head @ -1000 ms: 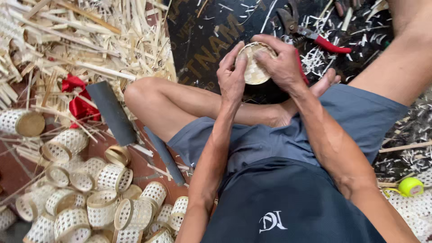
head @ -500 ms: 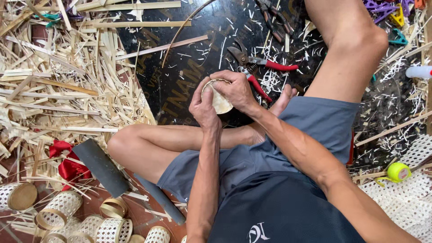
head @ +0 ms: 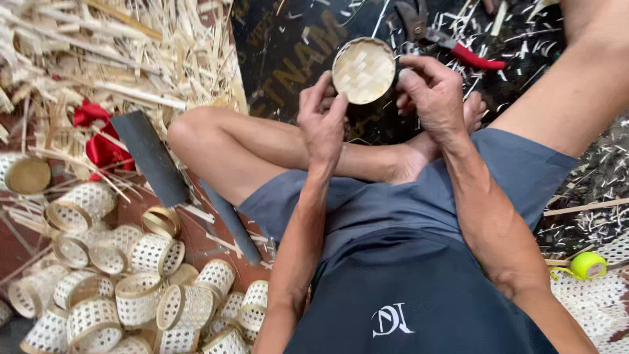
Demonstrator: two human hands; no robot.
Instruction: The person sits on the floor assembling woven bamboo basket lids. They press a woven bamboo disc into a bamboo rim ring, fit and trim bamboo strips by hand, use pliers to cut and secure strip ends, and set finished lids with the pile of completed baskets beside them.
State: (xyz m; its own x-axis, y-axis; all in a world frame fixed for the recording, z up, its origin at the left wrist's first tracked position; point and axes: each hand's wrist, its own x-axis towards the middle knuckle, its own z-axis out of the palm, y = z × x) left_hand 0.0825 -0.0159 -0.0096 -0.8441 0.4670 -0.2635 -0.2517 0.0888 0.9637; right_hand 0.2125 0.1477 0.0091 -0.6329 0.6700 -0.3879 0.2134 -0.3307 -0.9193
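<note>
Small round woven bamboo basket (head: 363,70): held above crossed legs, over dark mat (head: 288,46). Left hand (head: 322,124) and right hand (head: 432,98) fingers clasping rim. Likely light, springy, crushable; best gripped at stiff rim.

Basket pile (head: 124,288) near left runs off the bottom edge, red-handled cutters (head: 452,46) are half buried in shavings, and the right knee's cropped.

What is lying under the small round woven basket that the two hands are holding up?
Under the round woven basket lies a dark mat strewn with pale bamboo shavings. The left hand and right hand grip its sides. The patch directly below is covered.
</note>
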